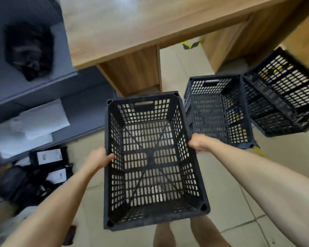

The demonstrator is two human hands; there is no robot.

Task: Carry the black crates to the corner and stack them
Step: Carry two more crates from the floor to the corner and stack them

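Observation:
An empty black perforated crate (150,157) is held up in front of me, above the tiled floor. My left hand (100,157) grips its left rim and my right hand (197,142) grips its right rim. A second black crate (216,107) stands upright on the floor just to the right of it. Further right, a third black crate (282,93) lies tipped on its side against the second one, its open side facing me.
A wooden desk (132,32) stands ahead, with its leg panels down to the floor. Grey shelving (34,90) at the left holds a dark bundle and white packets. Black bags and boxes (34,175) lie on the floor at lower left. Yellow-black tape (191,45) marks the floor.

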